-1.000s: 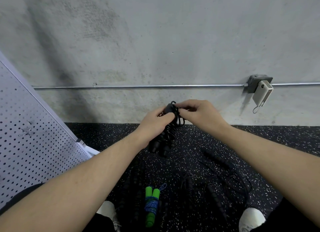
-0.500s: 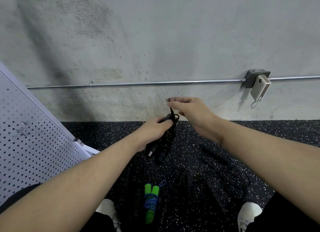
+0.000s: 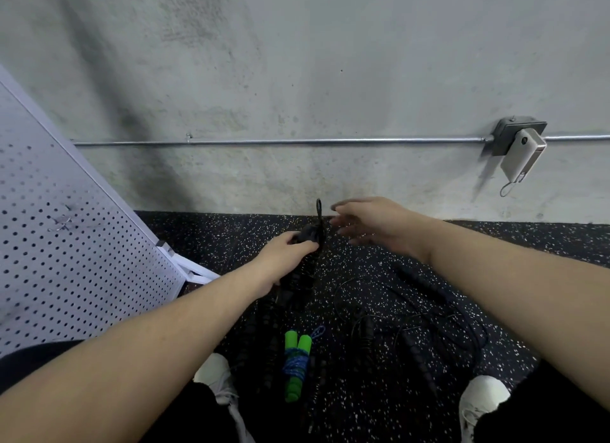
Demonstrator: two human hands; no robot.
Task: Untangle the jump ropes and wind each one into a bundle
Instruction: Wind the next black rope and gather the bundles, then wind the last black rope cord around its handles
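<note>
Head view: just below the middle of the frame, the left hand [image 3: 283,248] has its grip curled round a wound black jump rope bundle [image 3: 308,236], holding it above the speckled black floor [image 3: 379,244]. A short loop of black cord [image 3: 319,208] stands up from the top of the bundle, against the base of the concrete wall [image 3: 297,79]. The bundle's lower end, with the black handles, hangs down below the hand and is hard to separate from the dark floor.

The right hand [image 3: 373,223] is just right of the bundle, apart from it. Its grip is open, with the fingers [image 3: 341,226] spread loosely towards the loop and nothing held; the fingertips are blurred.

On the floor in the lower middle of the frame lies a finished bundle, a green-handled jump rope [image 3: 295,363] with blue cord wound round its two handles, between two white shoes [image 3: 216,373]. To its right, in the lower right part of the frame, loose black jump ropes [image 3: 422,330] lie tangled on the floor, thin cords looping around dark ribbed handles. More dark ribbed handles lie just left of the green bundle, though their outlines are hard to make out.

A white perforated panel [image 3: 66,244] leans across the left edge of the frame. A metal conduit [image 3: 280,142] runs along the wall to a grey box [image 3: 518,138] at upper right, where a pale device [image 3: 521,158] hangs.
</note>
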